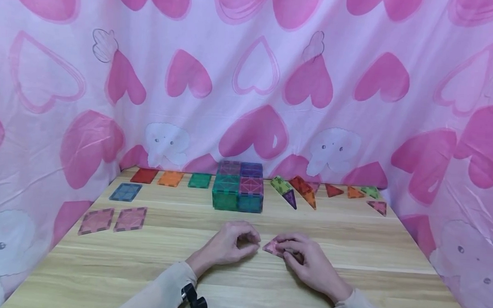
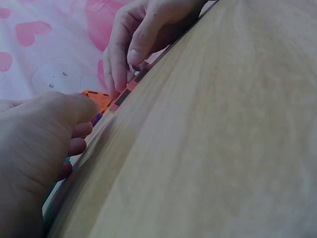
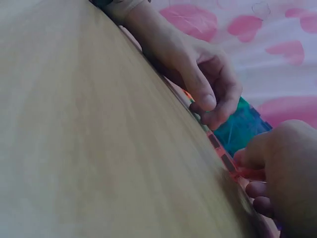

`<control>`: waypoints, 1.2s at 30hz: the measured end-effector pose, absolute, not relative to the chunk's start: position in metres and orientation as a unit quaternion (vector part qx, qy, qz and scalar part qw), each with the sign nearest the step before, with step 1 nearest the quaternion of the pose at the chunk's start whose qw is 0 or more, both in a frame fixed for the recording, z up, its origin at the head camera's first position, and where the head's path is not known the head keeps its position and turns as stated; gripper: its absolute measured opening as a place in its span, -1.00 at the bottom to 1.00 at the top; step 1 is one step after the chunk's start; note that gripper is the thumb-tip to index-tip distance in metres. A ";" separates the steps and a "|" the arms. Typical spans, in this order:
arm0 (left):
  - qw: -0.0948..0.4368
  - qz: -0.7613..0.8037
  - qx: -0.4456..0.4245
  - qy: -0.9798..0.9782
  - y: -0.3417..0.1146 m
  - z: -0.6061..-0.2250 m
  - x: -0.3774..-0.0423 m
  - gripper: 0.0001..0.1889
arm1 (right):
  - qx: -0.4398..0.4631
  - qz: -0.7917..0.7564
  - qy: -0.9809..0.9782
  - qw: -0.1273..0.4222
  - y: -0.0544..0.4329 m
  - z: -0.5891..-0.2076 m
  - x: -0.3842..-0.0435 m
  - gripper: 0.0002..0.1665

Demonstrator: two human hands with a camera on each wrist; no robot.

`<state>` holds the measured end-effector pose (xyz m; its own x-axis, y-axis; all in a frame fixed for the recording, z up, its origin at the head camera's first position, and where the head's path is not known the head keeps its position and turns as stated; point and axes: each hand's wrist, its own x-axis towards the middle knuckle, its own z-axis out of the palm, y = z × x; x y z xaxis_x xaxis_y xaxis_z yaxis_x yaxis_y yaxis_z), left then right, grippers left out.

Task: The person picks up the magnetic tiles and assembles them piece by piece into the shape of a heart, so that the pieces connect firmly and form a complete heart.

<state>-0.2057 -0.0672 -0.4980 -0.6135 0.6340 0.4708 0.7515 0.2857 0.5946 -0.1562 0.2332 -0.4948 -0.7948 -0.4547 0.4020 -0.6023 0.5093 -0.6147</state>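
A pink triangular magnetic tile (image 1: 270, 247) lies flat on the wooden table, its corner pointing toward my left hand. My right hand (image 1: 313, 262) holds it from the right, with fingers on top and the thumb at the near edge. Part of the tile is hidden under those fingers. Just left of the tile, my left hand (image 1: 228, 245) rests near the table with loosely curved fingers and nothing between them. In the right wrist view, the tile's pink edge (image 3: 215, 141) shows between the two hands. Behind them stands a box-shaped block of magnetic tiles (image 1: 225, 201), green, blue, pink and purple.
Square tiles lie at left: red (image 1: 144, 175), orange (image 1: 170, 178), green (image 1: 200, 180), blue (image 1: 126, 192) and two pink ones (image 1: 130, 219). Several triangular tiles sit back right, including red (image 1: 333, 190), orange (image 1: 355, 192) and pink (image 1: 378, 207). A heart-patterned curtain (image 1: 255, 97) surrounds the table.
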 end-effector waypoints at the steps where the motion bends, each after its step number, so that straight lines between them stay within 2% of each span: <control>1: 0.075 -0.403 -0.439 -0.800 -0.067 -0.498 -0.206 -0.81 | 0.305 0.394 -0.862 0.097 0.233 -0.495 -0.157 -0.64; 5: 0.079 -0.365 -0.458 -0.806 -0.067 -0.497 -0.205 -0.73 | 0.266 0.429 -0.851 0.144 0.244 -0.498 -0.163 -0.66; 10: 0.074 -0.306 -0.494 -0.810 -0.066 -0.495 -0.205 -0.63 | 0.170 0.418 -0.854 0.260 0.279 -0.499 -0.182 -0.68; 13: 0.074 -0.273 -0.508 -0.814 -0.065 -0.495 -0.204 -0.59 | 0.115 0.386 -0.861 0.312 0.307 -0.499 -0.196 -0.71; 21: 0.046 -0.272 -0.491 -0.826 -0.067 -0.494 -0.202 -0.60 | 0.032 0.304 -0.869 0.389 0.388 -0.502 -0.229 -0.79; 24: 0.048 -0.288 -0.479 -0.828 -0.066 -0.493 -0.202 -0.70 | -0.008 0.282 -0.888 0.362 0.414 -0.503 -0.234 -0.65; 28: 0.066 -0.310 -0.469 -0.824 -0.066 -0.494 -0.201 -0.86 | -0.039 0.254 -0.928 0.271 0.430 -0.505 -0.238 -0.36; 32: 0.072 -0.321 -0.460 -0.825 -0.066 -0.494 -0.202 -0.81 | -0.024 0.216 -0.959 0.180 0.435 -0.503 -0.241 -0.16; 36: 0.052 -0.322 -0.455 -0.829 -0.067 -0.494 -0.203 -0.79 | -0.019 0.176 -0.979 0.103 0.434 -0.501 -0.243 0.03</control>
